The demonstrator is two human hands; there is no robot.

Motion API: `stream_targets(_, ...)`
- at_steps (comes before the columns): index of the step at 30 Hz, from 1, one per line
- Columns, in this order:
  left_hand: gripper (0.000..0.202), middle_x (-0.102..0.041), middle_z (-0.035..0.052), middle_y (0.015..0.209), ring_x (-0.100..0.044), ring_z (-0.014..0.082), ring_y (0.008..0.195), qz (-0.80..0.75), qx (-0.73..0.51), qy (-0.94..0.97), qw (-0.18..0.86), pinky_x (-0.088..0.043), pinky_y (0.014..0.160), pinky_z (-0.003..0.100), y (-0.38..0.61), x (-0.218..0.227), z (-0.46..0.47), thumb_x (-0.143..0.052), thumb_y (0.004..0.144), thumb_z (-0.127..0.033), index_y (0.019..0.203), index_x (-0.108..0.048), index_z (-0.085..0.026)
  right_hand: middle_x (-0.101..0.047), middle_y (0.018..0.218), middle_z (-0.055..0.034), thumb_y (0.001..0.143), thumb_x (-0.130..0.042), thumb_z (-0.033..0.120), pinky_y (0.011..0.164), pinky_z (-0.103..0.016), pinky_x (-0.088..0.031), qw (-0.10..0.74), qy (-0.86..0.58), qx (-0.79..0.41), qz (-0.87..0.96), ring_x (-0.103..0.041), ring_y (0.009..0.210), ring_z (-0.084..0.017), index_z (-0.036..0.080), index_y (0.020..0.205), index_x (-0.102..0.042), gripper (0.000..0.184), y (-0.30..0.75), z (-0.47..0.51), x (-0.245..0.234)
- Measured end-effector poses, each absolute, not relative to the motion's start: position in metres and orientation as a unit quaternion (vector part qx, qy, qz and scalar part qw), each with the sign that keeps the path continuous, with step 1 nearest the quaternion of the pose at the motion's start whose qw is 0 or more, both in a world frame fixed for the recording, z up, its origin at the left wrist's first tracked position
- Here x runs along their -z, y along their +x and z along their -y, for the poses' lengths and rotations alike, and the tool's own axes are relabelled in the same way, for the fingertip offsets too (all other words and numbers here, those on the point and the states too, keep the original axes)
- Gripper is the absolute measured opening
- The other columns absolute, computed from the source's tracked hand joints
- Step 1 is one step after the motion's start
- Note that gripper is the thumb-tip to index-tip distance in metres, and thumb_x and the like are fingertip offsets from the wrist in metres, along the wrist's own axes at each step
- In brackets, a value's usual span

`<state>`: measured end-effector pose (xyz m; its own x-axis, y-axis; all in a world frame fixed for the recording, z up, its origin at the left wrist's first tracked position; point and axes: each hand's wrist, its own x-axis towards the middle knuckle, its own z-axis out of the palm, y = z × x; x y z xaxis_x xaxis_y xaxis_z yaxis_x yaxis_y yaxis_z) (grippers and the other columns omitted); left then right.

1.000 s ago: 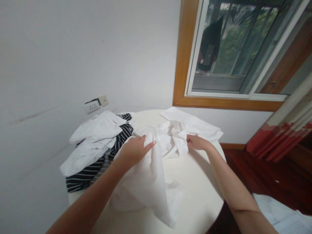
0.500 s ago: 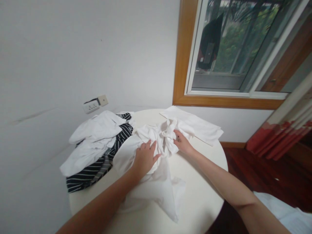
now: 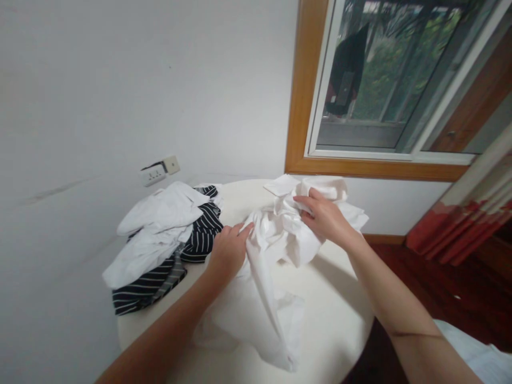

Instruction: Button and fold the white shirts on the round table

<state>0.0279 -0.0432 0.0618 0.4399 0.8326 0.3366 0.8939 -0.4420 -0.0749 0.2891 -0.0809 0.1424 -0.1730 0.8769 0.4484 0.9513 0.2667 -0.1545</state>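
A crumpled white garment (image 3: 264, 288) lies across the middle of a round cream table (image 3: 336, 325). My left hand (image 3: 228, 250) pinches a fold of it near its left edge. My right hand (image 3: 326, 216) is closed on a bunched part of the same white cloth and holds it raised above the table's far side. One end of the garment trails toward the table's front edge.
A heap of white and black-striped clothes (image 3: 168, 240) sits on the table's left. A wall socket (image 3: 158, 170) is behind it. A wood-framed window (image 3: 384, 106) is at the right, with a red and cream curtain (image 3: 468, 213) and dark wooden floor (image 3: 424, 277) below.
My right hand has lifted the bunched cloth up and to the right, off the table. My left hand shifted a little left and gripped the garment's edge.
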Motion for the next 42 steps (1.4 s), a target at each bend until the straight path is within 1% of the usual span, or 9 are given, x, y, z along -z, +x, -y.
stream_targets(7,0.049,-0.051,0.0089,0.137,-0.047,0.0334,0.108,0.571,0.132,-0.797,0.147,-0.037,0.081,0.047,0.016,-0.075,0.041,-0.032,0.09,-0.023,0.134,-0.051,-0.029,-0.066,0.103,-0.0129,0.077,-0.052,0.013,0.075,-0.03,-0.042,0.055,-0.65,0.095,0.752,-0.063,0.09,-0.026,0.019,0.106,-0.07,0.035,0.309,0.089,-0.192)
stream_targets(10,0.043,-0.055,0.0084,0.132,-0.046,0.0328,0.11,0.535,0.099,-0.83,0.122,-0.036,0.082,0.046,0.012,-0.065,0.042,-0.036,0.09,-0.028,0.127,-0.057,-0.032,-0.068,0.105,-0.0158,0.076,-0.05,0.013,0.073,-0.033,-0.045,-0.025,-0.653,0.079,0.753,-0.064,0.095,-0.03,0.017,0.109,-0.069,0.037,0.291,0.079,-0.165)
stream_targets(14,0.035,-0.063,0.0093,0.116,-0.05,0.0312,0.106,0.477,0.034,-0.876,0.065,-0.037,0.081,0.044,0.009,-0.048,0.048,-0.042,0.089,-0.037,0.117,-0.064,-0.032,-0.071,0.098,-0.0194,0.078,-0.051,0.014,0.07,-0.036,-0.049,-0.15,-0.639,0.008,0.754,-0.067,0.092,-0.032,0.012,0.097,-0.073,0.029,0.266,0.074,-0.103)
stream_targets(18,0.036,-0.066,0.0113,0.1,-0.054,0.0318,0.097,0.503,0.014,-0.861,0.081,-0.039,0.078,0.045,0.006,-0.05,0.052,-0.042,0.09,-0.043,0.112,-0.066,-0.03,-0.071,0.098,-0.0207,0.084,-0.047,0.019,0.071,-0.036,-0.051,-0.133,-0.661,0.029,0.738,-0.068,0.089,-0.03,0.011,0.096,-0.073,0.029,0.267,0.083,-0.074)
stream_targets(25,0.038,-0.064,0.0121,0.098,-0.057,0.0316,0.095,0.544,0.015,-0.833,0.102,-0.043,0.075,0.043,-0.004,-0.065,0.053,-0.047,0.088,-0.044,0.119,-0.063,-0.029,-0.071,0.096,-0.0217,0.087,-0.048,0.025,0.069,-0.042,-0.051,-0.116,-0.719,0.068,0.682,-0.068,0.088,-0.035,0.012,0.094,-0.073,0.03,0.308,0.103,-0.103)
stream_targets(30,0.047,-0.068,0.0077,0.102,-0.061,0.027,0.098,0.488,0.009,-0.873,0.004,-0.044,0.083,0.037,-0.006,-0.062,0.05,-0.051,0.082,-0.058,0.118,-0.064,-0.03,-0.07,0.094,-0.0192,0.078,-0.064,0.038,0.069,-0.049,-0.049,-0.082,-0.705,0.073,0.701,-0.065,0.087,-0.04,0.019,0.094,-0.073,0.026,0.336,0.107,-0.115)
stream_targets(35,0.047,-0.072,0.0052,0.097,-0.064,0.0218,0.089,0.565,0.095,-0.819,-0.034,-0.045,0.075,0.03,-0.019,-0.078,0.025,-0.036,0.089,-0.056,0.108,-0.067,-0.026,-0.068,0.097,-0.0143,0.081,-0.062,0.035,0.076,-0.042,-0.048,0.003,-0.667,0.1,0.738,-0.063,0.092,-0.033,0.023,0.101,-0.07,0.025,0.323,0.093,-0.13)
stream_targets(38,0.041,-0.071,0.0075,0.094,-0.063,0.0232,0.086,0.601,0.104,-0.792,0.031,-0.045,0.074,0.032,-0.028,-0.081,0.006,-0.033,0.092,-0.041,0.098,-0.07,-0.023,-0.069,0.101,-0.0151,0.086,-0.053,0.026,0.075,-0.035,-0.047,-0.018,-0.655,0.055,0.753,-0.065,0.093,-0.029,0.019,0.106,-0.069,0.027,0.29,0.078,-0.125)
stream_targets(42,0.038,-0.069,0.011,0.092,-0.061,0.0244,0.091,0.558,0.037,-0.828,0.047,-0.044,0.084,0.033,-0.032,-0.061,-0.012,-0.044,0.087,-0.046,0.087,-0.072,-0.02,-0.07,0.101,-0.0166,0.087,-0.05,0.027,0.07,-0.029,-0.046,-0.059,-0.63,-0.029,0.774,-0.067,0.093,-0.026,0.013,0.1,-0.071,0.028,0.246,0.062,-0.1)
